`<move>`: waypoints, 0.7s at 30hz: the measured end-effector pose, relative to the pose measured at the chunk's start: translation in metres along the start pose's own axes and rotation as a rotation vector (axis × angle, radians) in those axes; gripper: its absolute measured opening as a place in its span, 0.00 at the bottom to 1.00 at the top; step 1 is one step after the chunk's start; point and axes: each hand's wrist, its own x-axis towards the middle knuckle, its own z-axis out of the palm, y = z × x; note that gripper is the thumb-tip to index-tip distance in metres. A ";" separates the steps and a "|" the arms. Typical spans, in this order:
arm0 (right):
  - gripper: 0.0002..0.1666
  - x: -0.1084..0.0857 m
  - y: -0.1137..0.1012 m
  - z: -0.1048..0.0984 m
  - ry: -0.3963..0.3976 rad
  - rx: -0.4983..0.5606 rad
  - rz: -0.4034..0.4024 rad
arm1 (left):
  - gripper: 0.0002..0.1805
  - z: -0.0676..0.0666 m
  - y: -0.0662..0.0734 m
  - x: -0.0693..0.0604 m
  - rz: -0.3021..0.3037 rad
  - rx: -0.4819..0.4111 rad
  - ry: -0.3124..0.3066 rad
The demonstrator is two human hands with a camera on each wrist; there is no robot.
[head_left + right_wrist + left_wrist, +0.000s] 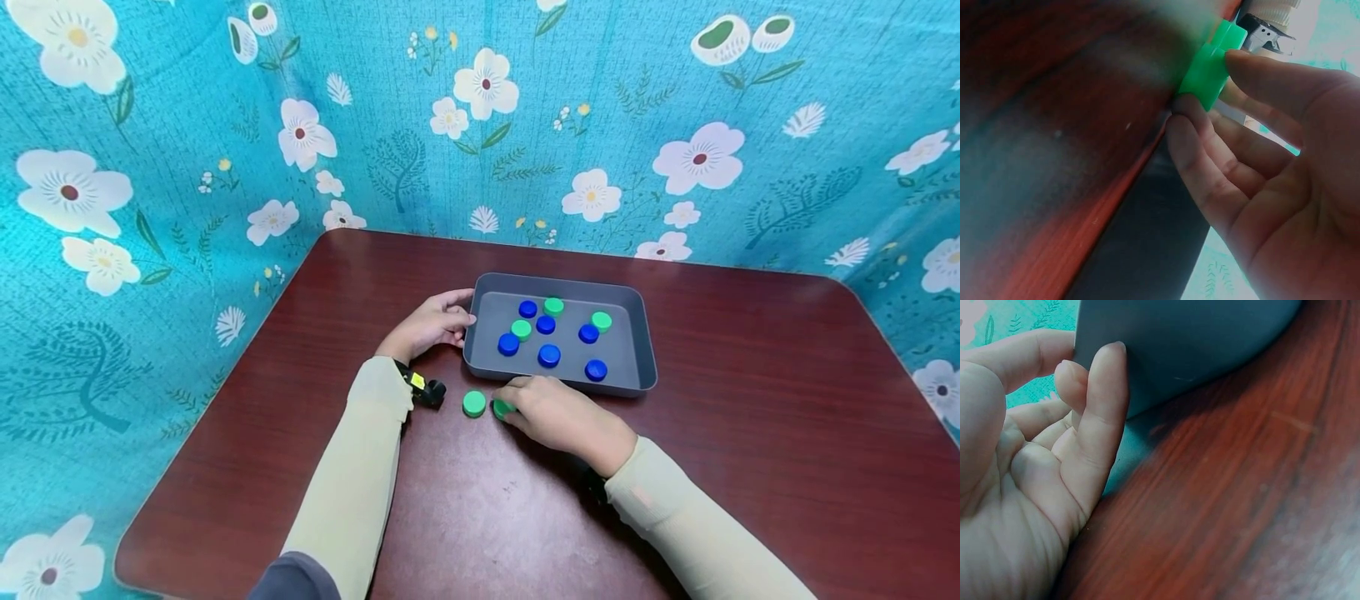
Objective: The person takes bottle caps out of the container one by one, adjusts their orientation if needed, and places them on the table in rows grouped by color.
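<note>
My left hand point(429, 323) grips the left wall of a dark grey rectangular tray point(642, 333); in the left wrist view its fingertips lie against the tray's outer side point(1179, 344). In front of the tray, my right hand point(558, 412) pinches a green bottle cap point(1202, 76) between thumb and fingers, low by the tabletop. Part of that cap is hidden under the fingers in the head view. Just left of it lies another green bottle cap point(474, 404), held by neither hand. Inside the tray are several blue bottle caps point(549, 356) and three green ones point(553, 307).
A reddish-brown wooden table point(750, 400) carries the tray near its middle. Behind and on both sides hangs a turquoise flowered cloth point(405, 100). A black wrist camera point(426, 387) sits on the left wrist, close to the loose cap.
</note>
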 end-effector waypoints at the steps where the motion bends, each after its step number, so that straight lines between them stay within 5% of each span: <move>1: 0.15 0.000 0.000 0.000 -0.002 0.002 0.004 | 0.36 0.000 0.000 0.000 0.003 0.003 0.000; 21: 0.17 0.000 0.001 0.000 -0.027 0.004 0.017 | 0.35 -0.001 -0.002 0.002 0.007 0.001 0.001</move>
